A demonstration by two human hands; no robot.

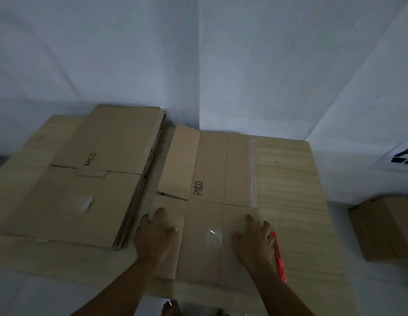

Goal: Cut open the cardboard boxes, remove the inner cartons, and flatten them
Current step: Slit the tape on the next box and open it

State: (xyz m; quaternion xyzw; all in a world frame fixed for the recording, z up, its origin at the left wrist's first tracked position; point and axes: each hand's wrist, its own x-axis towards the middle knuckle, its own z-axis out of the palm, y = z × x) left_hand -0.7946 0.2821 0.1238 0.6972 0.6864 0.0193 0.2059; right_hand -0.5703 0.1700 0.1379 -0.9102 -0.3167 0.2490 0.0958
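Under both hands lies a flattened carton printed PICO, spread on the pale wooden bench. The left hand rests palm-down on the carton's left near part, fingers spread and fairly straight, holding nothing. The right hand presses flat on the carton's right near part, fingers also extended, gripping nothing. Between the two hands a patch of clear tape shines on the cardboard. Just right of the right hand, touching or nearly touching its outer edge, an orange-red box cutter lies on the bench, running lengthwise toward the person. Beyond the right hand a strip of clear tape runs along the carton's right edge, and beyond the left hand one flap is folded over at a slight angle. Left of the left hand sits a stack of flattened cartons, the top one also marked PICO and bearing a torn tape spot. Well to the right of the right hand, off the bench and lower down, stands a brown cardboard box, not flattened
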